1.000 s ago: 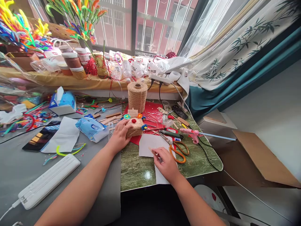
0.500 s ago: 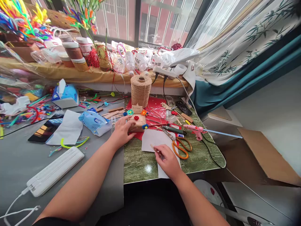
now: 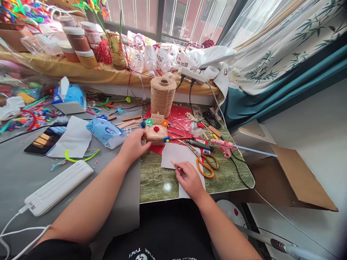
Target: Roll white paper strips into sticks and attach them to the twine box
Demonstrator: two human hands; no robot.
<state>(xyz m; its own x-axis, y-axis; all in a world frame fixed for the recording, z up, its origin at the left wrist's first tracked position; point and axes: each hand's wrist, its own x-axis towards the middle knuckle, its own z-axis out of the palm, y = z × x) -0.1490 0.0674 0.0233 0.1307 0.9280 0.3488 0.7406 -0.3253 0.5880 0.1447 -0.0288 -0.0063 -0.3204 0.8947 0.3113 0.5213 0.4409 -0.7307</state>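
My left hand [image 3: 133,147] grips the left side of a small twine-wrapped box [image 3: 156,134], thumb at the front and fingers curled behind. A red flower [image 3: 156,129] sits on the box's top, with teal, orange and blue flowers at its corners. A small tag with writing [image 3: 157,117] stands at its back edge. Over a sheet of white paper [image 3: 169,151], my right hand [image 3: 189,179] pinches a short, thin wooden strip [image 3: 172,163] between thumb and fingers. Scissors with orange handles [image 3: 207,164] lie just right of that hand.
A big twine spool [image 3: 163,97] stands behind the box. The pink glue gun [image 3: 225,146], with a long glue stick, lies at the right edge, its cord trailing. A green cutter [image 3: 202,144] lies nearby. Leftward are a wipes pack [image 3: 106,133], phone [image 3: 40,141] and white power bank [image 3: 59,187].
My left hand has slid from the top of the box to its left side, uncovering the top. My right hand still pinches the strip over the paper. The view has shifted slightly.
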